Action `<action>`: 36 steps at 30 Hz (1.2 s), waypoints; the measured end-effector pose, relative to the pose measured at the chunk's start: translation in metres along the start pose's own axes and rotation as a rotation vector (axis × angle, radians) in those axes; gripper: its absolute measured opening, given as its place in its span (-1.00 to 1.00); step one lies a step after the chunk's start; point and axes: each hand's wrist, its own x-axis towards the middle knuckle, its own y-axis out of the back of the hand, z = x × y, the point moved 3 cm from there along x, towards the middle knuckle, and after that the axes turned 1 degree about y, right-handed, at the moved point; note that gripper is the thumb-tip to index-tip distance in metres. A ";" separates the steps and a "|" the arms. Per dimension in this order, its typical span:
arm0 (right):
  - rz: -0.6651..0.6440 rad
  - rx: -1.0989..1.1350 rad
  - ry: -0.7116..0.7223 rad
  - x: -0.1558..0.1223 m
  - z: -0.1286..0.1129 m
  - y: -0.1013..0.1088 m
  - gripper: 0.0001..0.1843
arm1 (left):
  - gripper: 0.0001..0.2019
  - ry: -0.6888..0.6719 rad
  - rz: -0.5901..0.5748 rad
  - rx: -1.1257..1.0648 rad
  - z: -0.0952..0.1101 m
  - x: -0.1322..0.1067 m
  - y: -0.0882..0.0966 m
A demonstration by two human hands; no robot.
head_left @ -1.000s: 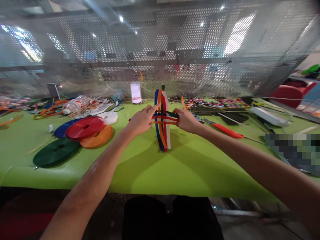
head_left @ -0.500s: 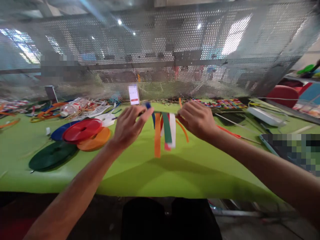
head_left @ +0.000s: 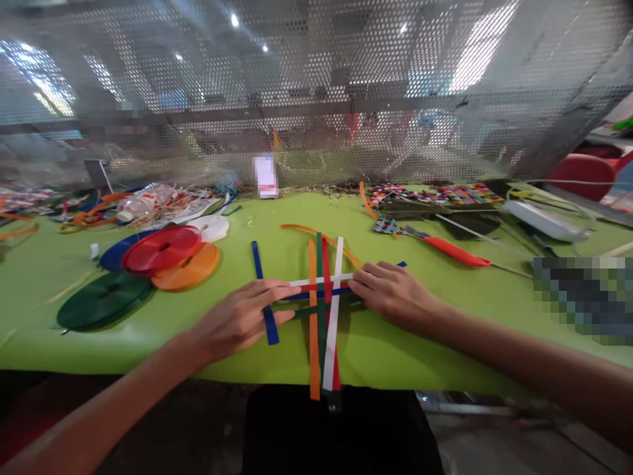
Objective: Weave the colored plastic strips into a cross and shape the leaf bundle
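Left hand: the left hand (head_left: 241,316) lies palm down on the green table (head_left: 148,330), fingers spread flat and reaching right, gripping nothing; its fingertips press on the left ends of the crosswise strips, and a loose blue strip (head_left: 264,300) runs under the fingers.
Right hand: the right hand (head_left: 394,295) lies flat too, fingers pointing left, pressing the right ends of the crosswise strips; it closes round nothing.
Woven strips: the woven strips (head_left: 324,310) lie flat on the table between the two hands, near its front edge. Orange, green, red and white strips run towards the person, and their near ends hang over the table edge. White, red, blue and dark green strips cross them from side to side.
Loose orange strip: a curved orange strip (head_left: 316,232) lies just behind the weave.
Reels: flat reels of strapping sit well to the left, a red reel (head_left: 161,249) stacked over a blue one and an orange reel (head_left: 190,269), with a dark green reel (head_left: 101,301) nearer the front and a white one behind.
Tool: a tool with a red handle (head_left: 452,251) lies to the right of the weave, apart from the right hand.
Finished mats: multicoloured woven mats (head_left: 445,195) lie at the back right.
Back wall: a perforated metal screen (head_left: 316,99) stands behind the table.
Writing: a small upright card (head_left: 266,175) stands at the back centre; it is blurred and nothing on it can be read. No brand or label is legible anywhere else.
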 end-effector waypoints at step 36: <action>-0.311 0.399 -0.731 0.045 0.059 -0.057 -0.60 | -0.49 0.599 0.048 0.165 -0.003 -0.037 -0.016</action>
